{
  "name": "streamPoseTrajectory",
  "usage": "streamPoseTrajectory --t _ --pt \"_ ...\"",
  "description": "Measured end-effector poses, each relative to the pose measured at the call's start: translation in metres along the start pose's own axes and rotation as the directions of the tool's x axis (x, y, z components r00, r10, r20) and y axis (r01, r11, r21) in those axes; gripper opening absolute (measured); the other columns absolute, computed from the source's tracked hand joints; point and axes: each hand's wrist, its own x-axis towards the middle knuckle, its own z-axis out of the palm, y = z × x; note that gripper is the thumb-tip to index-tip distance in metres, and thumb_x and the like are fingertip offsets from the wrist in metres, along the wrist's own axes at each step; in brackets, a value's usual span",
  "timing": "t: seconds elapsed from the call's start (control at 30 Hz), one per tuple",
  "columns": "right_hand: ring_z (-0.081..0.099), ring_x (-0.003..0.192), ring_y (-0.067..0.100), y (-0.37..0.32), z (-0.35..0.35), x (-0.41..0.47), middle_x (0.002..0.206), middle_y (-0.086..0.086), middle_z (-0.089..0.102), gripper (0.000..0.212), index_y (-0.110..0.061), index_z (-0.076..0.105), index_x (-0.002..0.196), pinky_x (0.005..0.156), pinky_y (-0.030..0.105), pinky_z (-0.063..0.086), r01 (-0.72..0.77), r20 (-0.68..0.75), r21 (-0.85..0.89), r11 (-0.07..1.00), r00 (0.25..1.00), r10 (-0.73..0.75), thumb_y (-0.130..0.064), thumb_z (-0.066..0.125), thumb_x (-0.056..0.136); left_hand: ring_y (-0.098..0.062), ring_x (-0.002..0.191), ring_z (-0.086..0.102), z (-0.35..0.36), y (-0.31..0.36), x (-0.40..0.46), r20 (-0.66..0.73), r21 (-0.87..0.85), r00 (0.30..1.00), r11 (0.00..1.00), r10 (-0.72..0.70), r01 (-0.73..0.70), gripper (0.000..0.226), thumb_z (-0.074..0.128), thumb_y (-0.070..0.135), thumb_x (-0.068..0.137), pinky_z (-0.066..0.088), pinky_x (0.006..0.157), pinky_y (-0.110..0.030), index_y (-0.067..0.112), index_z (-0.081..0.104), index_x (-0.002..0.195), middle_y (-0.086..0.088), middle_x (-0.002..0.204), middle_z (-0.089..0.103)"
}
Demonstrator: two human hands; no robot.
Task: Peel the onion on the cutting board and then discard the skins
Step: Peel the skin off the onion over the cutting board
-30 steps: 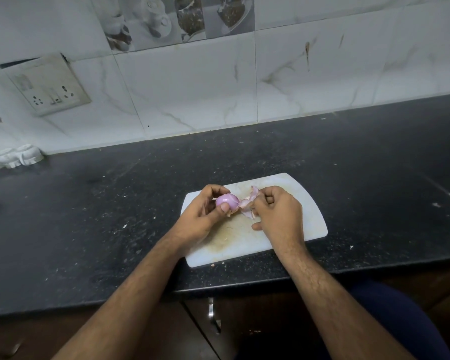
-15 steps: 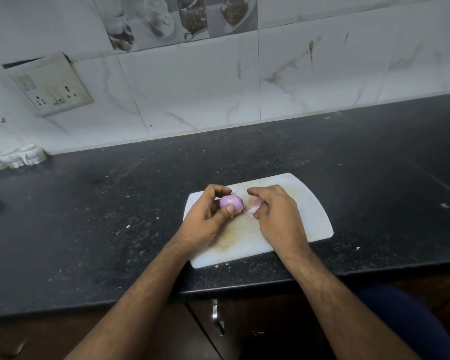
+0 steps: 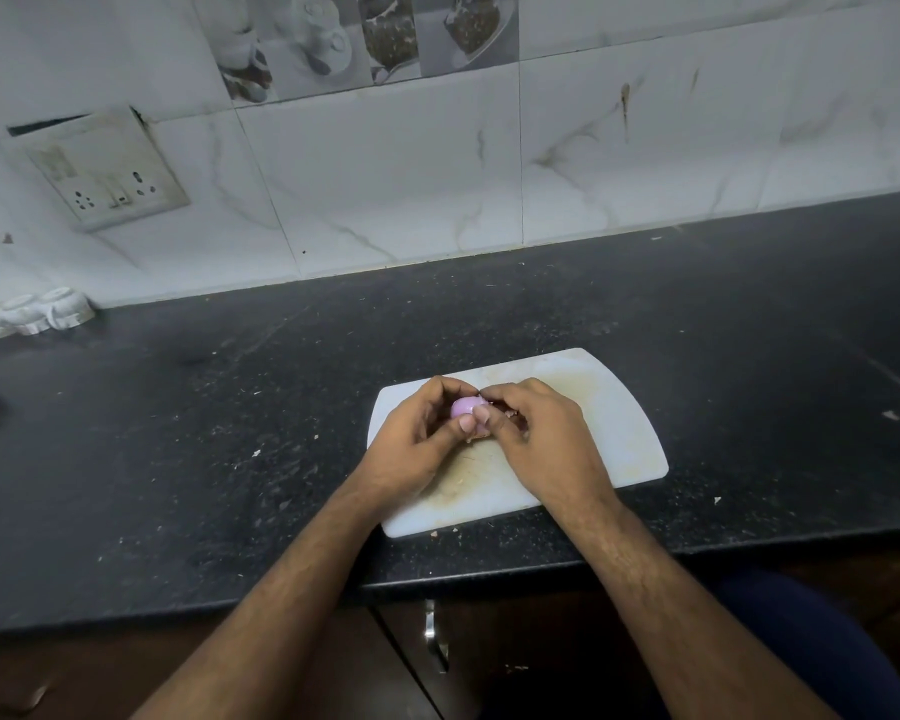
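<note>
A small purple onion (image 3: pixel 463 406) sits between both hands, just above the white cutting board (image 3: pixel 619 418). My left hand (image 3: pixel 411 439) grips it from the left, fingers curled over the top and thumb underneath. My right hand (image 3: pixel 536 439) closes in from the right, its fingertips and thumb pinching at the onion's right side. Loose skin (image 3: pixel 510 415) shows as a dark sliver under the right fingers; most of it is hidden.
The board lies near the front edge of a black speckled counter (image 3: pixel 230 433). White caps (image 3: pixel 32 314) stand at the back left under a wall socket (image 3: pixel 110 179). Small skin bits (image 3: pixel 440 532) lie at the board's front edge. A cabinet handle (image 3: pixel 432 636) is below.
My right hand has moved left onto the onion. The pale skin that stuck out between the hands a second ago is now hidden under the right fingers.
</note>
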Motion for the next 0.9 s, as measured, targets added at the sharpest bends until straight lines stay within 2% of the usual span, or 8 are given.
streamPoseTrajectory --t 0.13,0.27,0.5,0.6,0.7,0.8,0.9 --pt "0.061 0.086 0.008 -0.002 0.000 -0.002 0.097 -0.009 0.060 0.027 -0.033 0.069 0.123 0.077 0.031 0.055 0.032 0.018 -0.052 0.998 0.999 -0.031 -0.038 0.052 0.103 -0.028 0.119 0.068 -0.001 0.000 0.001 -0.001 0.002 1.000 1.000 -0.004 0.004 0.025 0.062 0.021 0.103 0.052 0.109 -0.048 0.010 0.063 0.125 -0.008 0.122 0.072" --pt "0.059 0.081 0.015 -0.006 0.003 -0.004 0.101 -0.006 0.053 0.032 -0.026 0.062 0.126 0.070 0.037 0.056 0.072 0.070 -0.258 0.963 0.996 -0.056 -0.035 0.040 0.106 -0.028 0.117 0.067 -0.001 -0.002 0.001 -0.001 -0.002 1.000 1.000 -0.008 0.008 0.022 0.060 0.015 0.104 0.053 0.107 -0.042 0.007 0.063 0.125 -0.010 0.122 0.072" --pt "0.054 0.077 0.016 -0.012 0.002 -0.005 0.103 -0.003 0.051 0.026 -0.018 0.058 0.124 0.063 0.035 0.051 0.089 0.092 -0.395 0.915 0.994 -0.056 -0.021 0.043 0.104 -0.025 0.115 0.069 -0.001 -0.001 0.002 0.003 0.013 1.000 1.000 -0.009 0.009 0.019 0.060 0.011 0.105 0.054 0.104 -0.037 0.009 0.063 0.123 -0.007 0.120 0.073" --pt "0.041 0.075 0.015 -0.013 0.004 -0.005 0.104 0.003 0.053 0.027 -0.012 0.058 0.125 0.057 0.032 0.039 0.125 0.107 -0.453 0.883 0.991 -0.085 -0.016 0.048 0.101 -0.026 0.114 0.068 0.000 -0.001 0.002 -0.003 0.021 1.000 1.000 -0.006 0.006 0.019 0.060 0.012 0.104 0.054 0.103 -0.038 0.009 0.063 0.123 -0.008 0.120 0.072" --pt "0.038 0.072 0.016 -0.013 0.005 -0.004 0.102 0.005 0.053 0.024 -0.009 0.059 0.121 0.055 0.031 0.033 0.130 0.098 -0.475 0.871 0.991 -0.095 -0.014 0.051 0.099 -0.028 0.115 0.068 0.000 0.001 0.002 -0.004 0.038 1.000 0.999 -0.001 0.001 0.020 0.060 0.014 0.104 0.054 0.103 -0.040 0.008 0.062 0.123 -0.009 0.120 0.072" --pt "0.044 0.077 0.017 -0.012 0.006 -0.003 0.109 0.002 0.050 0.024 -0.013 0.054 0.125 0.060 0.032 0.038 0.098 0.109 -0.457 0.884 0.993 -0.054 -0.018 0.045 0.102 -0.028 0.115 0.068 0.001 0.002 0.001 -0.009 0.050 1.000 0.999 0.006 -0.006 0.023 0.061 0.020 0.102 0.054 0.103 -0.043 0.010 0.062 0.123 -0.007 0.120 0.072" --pt "0.056 0.082 0.019 -0.010 0.004 0.000 0.108 0.001 0.054 0.024 -0.016 0.057 0.123 0.069 0.034 0.049 0.036 0.081 -0.376 0.926 0.997 -0.006 -0.022 0.046 0.103 -0.025 0.114 0.068 0.001 0.002 0.000 0.001 0.062 1.000 0.998 0.002 -0.002 0.021 0.062 0.017 0.102 0.054 0.103 -0.041 0.010 0.062 0.122 -0.006 0.120 0.072"
